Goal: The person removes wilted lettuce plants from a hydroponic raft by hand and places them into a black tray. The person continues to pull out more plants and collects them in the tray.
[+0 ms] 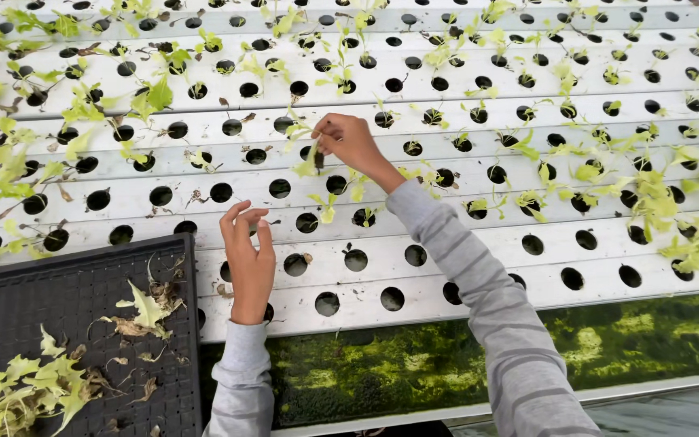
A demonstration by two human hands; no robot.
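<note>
My right hand [349, 144] reaches out over the white hydroponic channels [463, 271] and pinches a small green seedling [311, 164] by its stem and dark root plug, just above a row of round holes. My left hand [247, 257] hovers nearer to me over the lower channels, fingers loosely curled and apart, holding nothing. Both arms wear grey striped sleeves. Many holes hold small lettuce seedlings; several near my hands are empty.
A black mesh tray [58, 307] at the lower left holds wilted and green leaf scraps [34, 388]. Below the channels runs a trough covered in green algae [608, 340]. Denser seedlings [689, 235] fill the right and left sides.
</note>
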